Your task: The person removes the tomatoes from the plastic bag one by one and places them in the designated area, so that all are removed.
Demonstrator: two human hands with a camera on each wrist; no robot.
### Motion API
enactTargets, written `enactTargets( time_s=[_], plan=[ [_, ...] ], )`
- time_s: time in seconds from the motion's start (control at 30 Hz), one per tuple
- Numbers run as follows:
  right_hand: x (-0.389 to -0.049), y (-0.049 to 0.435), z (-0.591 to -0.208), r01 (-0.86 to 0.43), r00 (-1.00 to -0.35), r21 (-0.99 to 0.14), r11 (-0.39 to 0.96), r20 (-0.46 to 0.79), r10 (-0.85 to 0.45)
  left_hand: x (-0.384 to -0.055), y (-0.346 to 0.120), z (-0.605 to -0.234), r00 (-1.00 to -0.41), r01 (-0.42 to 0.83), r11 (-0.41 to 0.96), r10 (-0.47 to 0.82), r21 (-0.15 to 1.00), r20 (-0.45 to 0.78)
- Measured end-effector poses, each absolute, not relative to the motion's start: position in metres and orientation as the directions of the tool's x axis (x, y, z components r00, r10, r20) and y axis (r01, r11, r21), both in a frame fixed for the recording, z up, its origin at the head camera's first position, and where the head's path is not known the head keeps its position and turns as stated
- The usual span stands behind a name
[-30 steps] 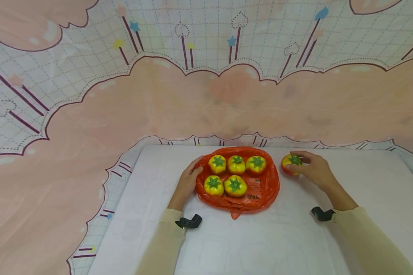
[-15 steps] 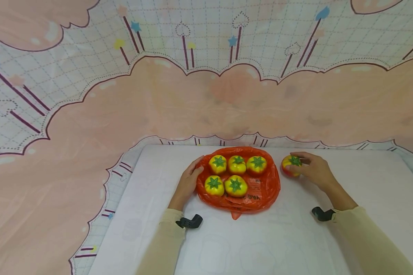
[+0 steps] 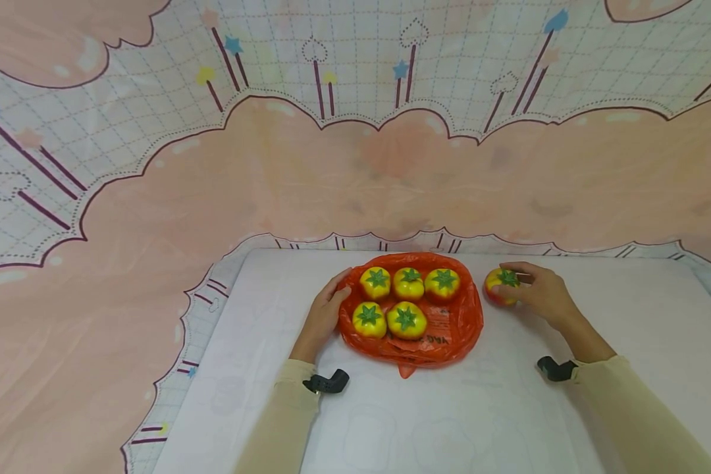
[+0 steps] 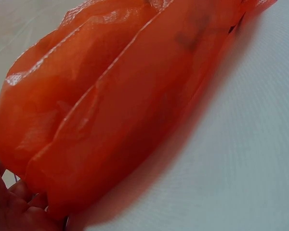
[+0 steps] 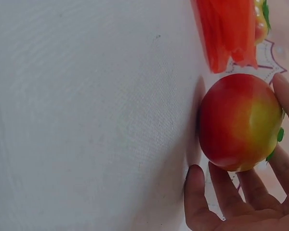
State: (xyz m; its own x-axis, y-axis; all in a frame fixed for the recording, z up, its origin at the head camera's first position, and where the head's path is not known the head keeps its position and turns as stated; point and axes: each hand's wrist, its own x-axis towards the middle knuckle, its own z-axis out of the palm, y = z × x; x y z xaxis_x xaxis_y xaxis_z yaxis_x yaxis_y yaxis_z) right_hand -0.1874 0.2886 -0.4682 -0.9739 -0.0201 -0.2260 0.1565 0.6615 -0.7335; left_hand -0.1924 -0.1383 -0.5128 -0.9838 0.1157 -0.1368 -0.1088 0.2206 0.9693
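Note:
A red plastic bag (image 3: 459,329) lies spread with its rim rolled down on the white table. Inside sit several yellow-red toy tomatoes (image 3: 407,320) with green star-shaped tops. My left hand (image 3: 322,313) grips the bag's left rim, thumb over the edge; in the left wrist view the bag's red side (image 4: 120,125) hides most of the fingers. Right of the bag, my right hand (image 3: 539,289) holds another toy tomato (image 3: 498,286) between thumb and fingers. The right wrist view shows this tomato (image 5: 238,122) close to the tabletop; I cannot tell whether it touches.
The white table (image 3: 426,421) reaches back to a patterned peach curtain (image 3: 343,178). Black wrist-worn devices (image 3: 327,382) sit at both sleeve cuffs. Inside the bag, the front right part shows bare printed plastic.

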Motion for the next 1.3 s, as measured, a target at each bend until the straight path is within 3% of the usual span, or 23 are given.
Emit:
enactTargets(
  time_s=[0.6,1.3],
  plan=[
    [-0.189,0.292,-0.461,0.170,-0.970,-0.726,0.666,-0.241,-0.015,-0.193,-0.137,-0.511,-0.983,-0.117,0.230,0.113,0.966,-0.146],
    [-0.194,0.274,-0.441,0.056,-0.997,-0.695,0.717,-0.074,0.006,-0.194,-0.138,-0.515,-0.983,-0.118,0.226,0.114,0.967,-0.146]
  ],
)
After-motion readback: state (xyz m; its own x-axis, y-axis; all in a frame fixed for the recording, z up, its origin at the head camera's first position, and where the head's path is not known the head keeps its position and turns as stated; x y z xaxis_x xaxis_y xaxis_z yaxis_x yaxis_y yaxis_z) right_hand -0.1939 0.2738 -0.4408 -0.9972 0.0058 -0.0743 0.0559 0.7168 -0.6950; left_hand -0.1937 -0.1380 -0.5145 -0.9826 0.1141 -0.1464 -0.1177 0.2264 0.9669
